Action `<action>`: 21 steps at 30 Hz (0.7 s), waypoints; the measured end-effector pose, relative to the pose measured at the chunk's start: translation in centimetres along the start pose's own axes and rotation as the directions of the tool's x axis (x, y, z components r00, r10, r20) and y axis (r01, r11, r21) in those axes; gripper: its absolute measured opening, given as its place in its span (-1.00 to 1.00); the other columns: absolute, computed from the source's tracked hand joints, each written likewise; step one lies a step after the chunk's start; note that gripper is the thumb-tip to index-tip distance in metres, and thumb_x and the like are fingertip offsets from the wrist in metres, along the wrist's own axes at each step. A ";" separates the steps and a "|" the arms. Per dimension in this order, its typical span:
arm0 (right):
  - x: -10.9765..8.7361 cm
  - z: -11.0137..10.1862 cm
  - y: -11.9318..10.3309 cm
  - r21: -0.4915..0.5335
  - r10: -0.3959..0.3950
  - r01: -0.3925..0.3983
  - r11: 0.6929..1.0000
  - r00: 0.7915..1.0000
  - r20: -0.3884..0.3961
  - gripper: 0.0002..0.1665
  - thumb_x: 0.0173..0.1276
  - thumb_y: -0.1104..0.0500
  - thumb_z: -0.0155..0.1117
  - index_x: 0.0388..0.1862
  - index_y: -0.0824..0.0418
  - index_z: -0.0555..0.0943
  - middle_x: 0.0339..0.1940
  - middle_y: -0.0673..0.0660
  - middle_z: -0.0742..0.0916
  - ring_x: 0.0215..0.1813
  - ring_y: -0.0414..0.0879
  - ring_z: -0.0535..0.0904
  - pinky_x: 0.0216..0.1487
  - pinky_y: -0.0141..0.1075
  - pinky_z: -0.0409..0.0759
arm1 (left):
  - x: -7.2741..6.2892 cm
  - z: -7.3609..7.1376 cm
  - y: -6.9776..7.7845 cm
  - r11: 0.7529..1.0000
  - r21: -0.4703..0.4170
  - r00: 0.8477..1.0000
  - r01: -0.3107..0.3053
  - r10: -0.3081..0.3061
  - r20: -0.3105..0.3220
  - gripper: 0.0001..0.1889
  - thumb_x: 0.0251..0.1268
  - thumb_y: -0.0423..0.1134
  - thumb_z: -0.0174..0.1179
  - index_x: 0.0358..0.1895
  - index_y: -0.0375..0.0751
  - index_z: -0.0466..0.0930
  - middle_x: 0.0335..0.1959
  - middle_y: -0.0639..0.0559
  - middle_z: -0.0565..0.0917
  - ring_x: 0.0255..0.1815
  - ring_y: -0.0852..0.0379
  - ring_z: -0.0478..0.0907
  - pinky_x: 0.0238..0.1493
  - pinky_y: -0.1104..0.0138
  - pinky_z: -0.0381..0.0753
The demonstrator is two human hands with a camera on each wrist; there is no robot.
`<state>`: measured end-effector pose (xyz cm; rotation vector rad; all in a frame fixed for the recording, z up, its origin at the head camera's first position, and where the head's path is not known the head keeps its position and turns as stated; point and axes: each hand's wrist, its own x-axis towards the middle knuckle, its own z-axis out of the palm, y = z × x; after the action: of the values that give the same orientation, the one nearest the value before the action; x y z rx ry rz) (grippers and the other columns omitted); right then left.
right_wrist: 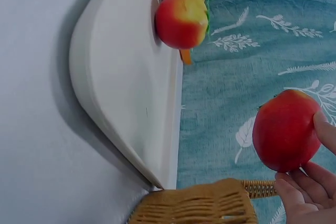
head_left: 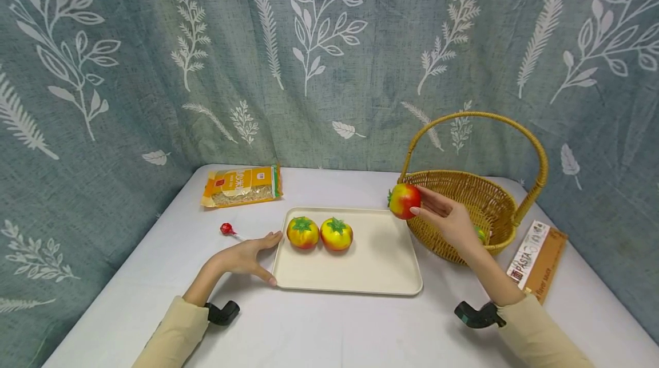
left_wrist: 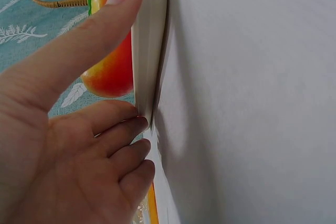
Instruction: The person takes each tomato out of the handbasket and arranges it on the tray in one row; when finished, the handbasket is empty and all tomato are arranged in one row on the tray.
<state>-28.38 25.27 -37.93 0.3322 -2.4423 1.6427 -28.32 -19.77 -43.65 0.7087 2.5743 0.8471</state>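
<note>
My right hand (head_left: 449,220) grips a red and yellow toy tomato (head_left: 405,201) between thumb and fingers, raised by the right end of the beige tray (head_left: 378,262). Its green leafy top points left. Two more such tomatoes, a left one (head_left: 302,233) and a right one (head_left: 337,234), sit side by side in the tray's left half, green tops up. At the tray's left edge, my left hand (head_left: 246,257) touches the rim with thumb and fingertips spread apart. In the left wrist view the thumb (left_wrist: 79,45) lies along the rim.
A wicker basket (head_left: 437,236) with a tall handle stands right of the tray, something green inside. Right of it lies a pasta box (head_left: 540,259). A yellow grain bag (head_left: 242,186) and a red lollipop (head_left: 227,229) lie at the left. A patterned curtain (head_left: 360,99) hangs behind the table.
</note>
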 end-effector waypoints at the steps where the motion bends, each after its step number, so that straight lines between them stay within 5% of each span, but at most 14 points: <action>1: 0.0 0.2 0.1 0.003 0.000 0.000 1.000 1.000 0.002 -0.22 0.24 -0.01 0.40 0.39 0.22 0.40 0.31 0.26 0.51 0.32 0.13 0.43 0.01 -0.53 0.52 | 0.0 0.0 0.0 1.000 0.000 1.000 0.001 -0.001 0.001 0.14 -0.14 0.00 0.55 0.49 -0.33 0.05 0.52 -0.22 0.04 0.52 -0.17 -0.06 0.45 -0.02 -0.02; 21: -1.4 5.3 1.7 0.025 0.066 -0.067 0.997 0.997 0.049 -0.24 0.19 0.02 0.45 0.33 0.28 0.46 0.28 0.28 0.54 0.30 0.10 0.46 0.14 -0.36 0.49 | -0.2 0.0 0.1 1.000 0.015 1.000 0.011 -0.011 0.002 0.14 -0.14 0.02 0.54 0.50 -0.30 0.05 0.52 -0.20 0.05 0.52 -0.17 -0.05 0.45 -0.03 -0.01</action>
<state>-27.66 21.08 -41.75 0.3008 -2.4938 1.7149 -28.15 -19.78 -43.53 0.6982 2.5829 0.8246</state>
